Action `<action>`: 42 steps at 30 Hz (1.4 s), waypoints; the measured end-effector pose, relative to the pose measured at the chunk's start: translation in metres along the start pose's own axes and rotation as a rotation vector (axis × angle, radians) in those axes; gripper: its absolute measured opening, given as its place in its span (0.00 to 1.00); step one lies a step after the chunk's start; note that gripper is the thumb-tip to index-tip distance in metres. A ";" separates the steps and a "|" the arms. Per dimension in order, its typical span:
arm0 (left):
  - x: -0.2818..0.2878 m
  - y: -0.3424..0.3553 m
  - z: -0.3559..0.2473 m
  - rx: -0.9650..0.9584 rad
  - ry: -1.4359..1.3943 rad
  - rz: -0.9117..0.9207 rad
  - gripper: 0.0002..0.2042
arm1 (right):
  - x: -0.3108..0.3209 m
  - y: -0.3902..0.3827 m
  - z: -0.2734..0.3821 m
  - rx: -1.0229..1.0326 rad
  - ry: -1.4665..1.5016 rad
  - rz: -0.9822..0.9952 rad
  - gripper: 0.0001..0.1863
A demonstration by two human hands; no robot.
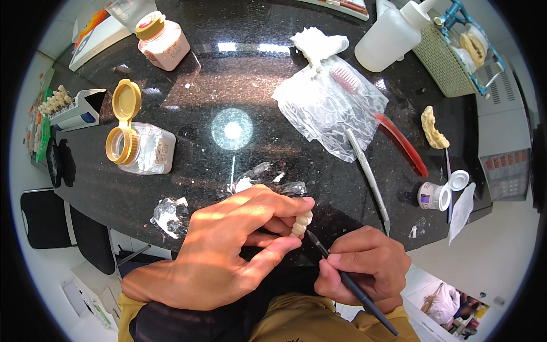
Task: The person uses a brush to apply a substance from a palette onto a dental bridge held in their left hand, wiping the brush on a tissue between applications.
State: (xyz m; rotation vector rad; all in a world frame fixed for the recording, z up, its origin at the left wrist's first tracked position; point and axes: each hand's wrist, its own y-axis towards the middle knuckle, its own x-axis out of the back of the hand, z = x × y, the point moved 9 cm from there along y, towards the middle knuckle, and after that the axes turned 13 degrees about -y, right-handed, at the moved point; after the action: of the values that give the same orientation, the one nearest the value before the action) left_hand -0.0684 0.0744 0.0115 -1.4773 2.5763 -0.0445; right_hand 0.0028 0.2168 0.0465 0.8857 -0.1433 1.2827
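Left hand (228, 248) pinching a short row of teeth (301, 224), right hand (367, 265) gripping a slim black tool (359, 293).
Thumb and fingertips hold the row near the table's (336, 191) front edge; whether the tool's tip touches it, I cannot tell. Too hard a push could likely knock it from so narrow a pinch.

Bright light glints off the dark, glossy desk (194, 108): round white glare near its middle, oblong reflections toward its far edge. Warm bands streak the left hand (228, 245). Focus is mostly sharp; fisheye bending warps the blackened rim.
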 end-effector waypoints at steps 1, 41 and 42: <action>0.000 0.000 0.000 -0.001 -0.001 0.000 0.19 | 0.000 0.000 0.000 0.001 -0.003 -0.001 0.13; 0.000 0.000 0.001 -0.007 0.011 -0.015 0.19 | 0.000 -0.002 0.001 0.002 -0.015 0.022 0.14; 0.000 0.000 0.001 -0.011 0.014 -0.015 0.19 | 0.000 -0.002 0.001 0.002 -0.016 0.023 0.14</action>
State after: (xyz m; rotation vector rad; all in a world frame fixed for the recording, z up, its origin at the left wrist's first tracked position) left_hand -0.0683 0.0744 0.0108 -1.5060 2.5804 -0.0423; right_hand 0.0049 0.2161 0.0467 0.8984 -0.1647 1.2974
